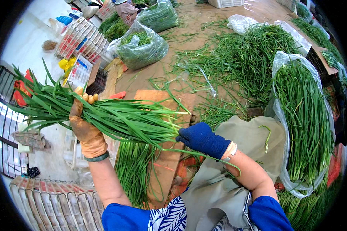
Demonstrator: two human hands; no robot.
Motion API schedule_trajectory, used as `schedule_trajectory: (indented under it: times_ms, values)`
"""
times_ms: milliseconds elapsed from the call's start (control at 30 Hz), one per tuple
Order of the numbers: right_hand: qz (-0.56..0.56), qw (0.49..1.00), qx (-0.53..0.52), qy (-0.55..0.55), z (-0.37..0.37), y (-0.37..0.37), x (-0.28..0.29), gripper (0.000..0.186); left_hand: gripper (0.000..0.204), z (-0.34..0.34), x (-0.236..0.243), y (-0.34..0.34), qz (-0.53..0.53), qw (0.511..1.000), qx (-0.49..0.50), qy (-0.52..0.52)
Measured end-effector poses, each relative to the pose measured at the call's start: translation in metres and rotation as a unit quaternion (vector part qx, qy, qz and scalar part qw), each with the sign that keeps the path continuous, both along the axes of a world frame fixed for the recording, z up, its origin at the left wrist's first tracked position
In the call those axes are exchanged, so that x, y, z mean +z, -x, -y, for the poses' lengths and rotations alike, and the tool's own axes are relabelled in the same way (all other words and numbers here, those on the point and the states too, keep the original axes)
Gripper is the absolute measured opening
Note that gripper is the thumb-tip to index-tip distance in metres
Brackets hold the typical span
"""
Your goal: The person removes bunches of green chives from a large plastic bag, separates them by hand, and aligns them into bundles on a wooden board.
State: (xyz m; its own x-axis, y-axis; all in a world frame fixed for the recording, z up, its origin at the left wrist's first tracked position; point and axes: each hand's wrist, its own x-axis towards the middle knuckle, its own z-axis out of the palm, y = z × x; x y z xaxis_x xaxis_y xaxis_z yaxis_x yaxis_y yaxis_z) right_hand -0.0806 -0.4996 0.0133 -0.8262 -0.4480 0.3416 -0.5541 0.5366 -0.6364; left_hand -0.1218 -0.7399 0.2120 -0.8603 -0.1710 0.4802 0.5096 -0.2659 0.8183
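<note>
A thick bunch of garlic chives (133, 117) lies level in front of me, leaf tips to the left and pale stem ends to the right. My left hand (84, 125), in a stained orange-brown glove, is wrapped round its leafy middle. At the stem ends, my right hand (201, 140) in a dark blue knit glove has its fingers pinched together on stems; exactly how many is hidden. One long loose stalk curves past my right wrist. Below the bunch, more chives (133, 169) lie beside a brown board (164, 169).
On my right stands a clear plastic bag (279, 57) packed with chives. A big loose heap (258, 54) spreads ahead over the brown floor covering (189, 50). Stacked crates (83, 40) and filled bags (142, 52) stand far left; more crates (54, 204) lie near left. A person (126, 11) sits at the back.
</note>
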Motion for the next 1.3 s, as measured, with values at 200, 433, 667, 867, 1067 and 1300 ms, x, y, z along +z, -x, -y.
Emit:
schedule_trajectory:
  times_ms: [200, 433, 667, 867, 1067, 1300]
  values:
    - [0.006, 0.975, -0.211, -0.064, -0.075, 0.029, -0.068, 0.019, 0.03, 0.019, 0.032, 0.023, 0.007, 0.994, 0.097, 0.047]
    - [0.198, 0.965, 0.025, 0.172, -0.004, 0.001, 0.003, 0.081, 0.022, 0.036, 0.05, 0.045, 0.01, 0.964, 0.179, 0.199]
    - [0.337, 0.881, 0.03, 0.331, 0.04, 0.015, 0.033, 0.047, 0.011, 0.0, 0.048, 0.076, 0.082, 0.995, 0.063, -0.005]
    - [0.187, 0.966, -0.011, 0.178, 0.013, 0.019, 0.001, 0.036, 0.014, -0.013, 0.045, 0.089, 0.084, 0.992, 0.097, 0.013]
    - [0.097, 0.985, -0.115, 0.082, -0.018, -0.003, -0.024, 0.028, 0.014, 0.004, 0.064, 0.096, 0.075, 0.99, 0.123, 0.013]
    - [-0.08, 0.946, -0.177, 0.259, -0.014, 0.015, 0.05, 0.067, 0.013, 0.005, 0.069, 0.101, 0.11, 0.988, 0.106, 0.035]
